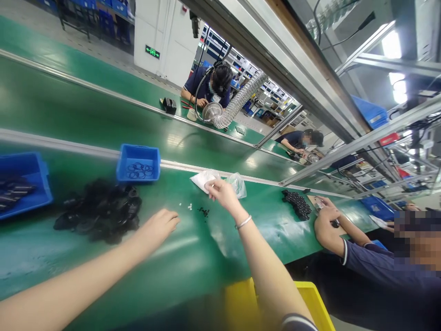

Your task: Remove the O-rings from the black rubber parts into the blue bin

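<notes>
My right hand (223, 195), with a bracelet at the wrist, has its fingers closed on a clear plastic bag (199, 181) of white contents. My left hand (164, 224) is palm down over the green tabletop, loosely bent, and nothing shows in it. Just past its fingertips lie a few tiny white pieces (189, 207). A scatter of small black pieces (204, 212) sits below my right hand. Another clear plastic bag (237, 185) lies to the right of it.
Left of my hands is a heap of black parts (103, 209). Beyond it stands a blue bin (138, 148) with dark rings; another blue bin (41, 184) is farther left. A yellow bin (312, 299) is below my right arm. Close on the right, a co-worker's hands (325, 218) work beside black parts (296, 205).
</notes>
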Tool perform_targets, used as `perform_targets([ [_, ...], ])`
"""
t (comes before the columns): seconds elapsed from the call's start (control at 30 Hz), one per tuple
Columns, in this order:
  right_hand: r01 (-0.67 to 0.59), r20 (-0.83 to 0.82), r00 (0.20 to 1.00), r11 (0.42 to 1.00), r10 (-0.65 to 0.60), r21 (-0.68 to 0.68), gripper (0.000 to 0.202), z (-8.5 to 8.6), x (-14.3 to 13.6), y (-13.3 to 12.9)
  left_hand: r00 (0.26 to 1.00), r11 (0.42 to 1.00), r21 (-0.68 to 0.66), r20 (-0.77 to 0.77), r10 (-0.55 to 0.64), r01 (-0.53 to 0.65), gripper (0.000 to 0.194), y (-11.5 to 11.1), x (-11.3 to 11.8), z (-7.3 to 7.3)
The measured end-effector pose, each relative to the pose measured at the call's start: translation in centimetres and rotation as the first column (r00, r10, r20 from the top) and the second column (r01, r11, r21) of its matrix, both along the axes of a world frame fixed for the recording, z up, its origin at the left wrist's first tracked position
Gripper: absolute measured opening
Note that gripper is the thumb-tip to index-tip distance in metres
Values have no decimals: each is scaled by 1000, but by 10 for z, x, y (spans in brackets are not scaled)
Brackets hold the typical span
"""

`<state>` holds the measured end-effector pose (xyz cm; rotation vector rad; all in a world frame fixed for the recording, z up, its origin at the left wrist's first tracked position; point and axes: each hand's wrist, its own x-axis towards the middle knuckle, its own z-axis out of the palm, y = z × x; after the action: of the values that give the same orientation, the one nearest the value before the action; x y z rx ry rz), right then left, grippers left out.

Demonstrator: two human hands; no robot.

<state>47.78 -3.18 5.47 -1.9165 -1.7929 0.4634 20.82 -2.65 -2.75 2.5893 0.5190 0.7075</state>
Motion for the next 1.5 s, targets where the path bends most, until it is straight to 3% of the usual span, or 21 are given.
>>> perform_targets([
  [0.17, -70, -45, 996, 994, 74, 82, 9, -50, -54, -48, 1000, 1000, 5, 2, 8, -8, 29, -1, 2, -4],
  [0.27, -66, -46, 996, 986, 74, 150, 13, -64, -67, -56, 1000, 1000, 5, -6, 4, -4, 29, -1, 3, -5],
  [0.53, -11, -118, 992, 973, 40, 231, 13, -65, -64, -51, 999, 997, -72, 16, 31, -30, 30, -3, 1, -2],
  [0.73, 82, -177, 983, 967, -40, 241, 15, -57, -56, -59, 995, 962, -270, 84, 61, -36, 27, -2, -1, 5],
  [0.87, 110, -159, 985, 966, -74, 232, 16, -50, -48, -77, 975, 855, -514, 139, 171, -77, 30, -9, -4, 23],
  [1.0, 20, -84, 996, 979, -3, 202, 11, -54, -56, -88, 951, 644, -765, 188, 247, -16, 43, -25, -2, 40],
  [1.1, -21, -9, 1000, 979, 23, 204, 9, -62, -69, -82, 941, 522, -850, 225, 252, 63, 41, -36, 2, 43],
  [1.2, -18, 66, 998, 981, 5, 193, 12, -67, -78, -74, 936, 473, -876, 241, 256, 97, 35, -43, 4, 37],
  [1.33, -40, 140, 990, 986, 17, 161, 12, -70, -81, -72, 927, 516, -853, 252, 277, 78, 36, -47, -1, 29],
  [1.4, -56, 157, 987, 987, 32, 148, 11, -69, -80, -72, 935, 633, -772, 259, 241, 51, 34, -47, -4, 27],
  [1.5, -53, 166, 986, 989, 29, 140, 11, -68, -79, -71, 958, 857, -514, 259, 127, 25, 36, -47, -6, 26],
])
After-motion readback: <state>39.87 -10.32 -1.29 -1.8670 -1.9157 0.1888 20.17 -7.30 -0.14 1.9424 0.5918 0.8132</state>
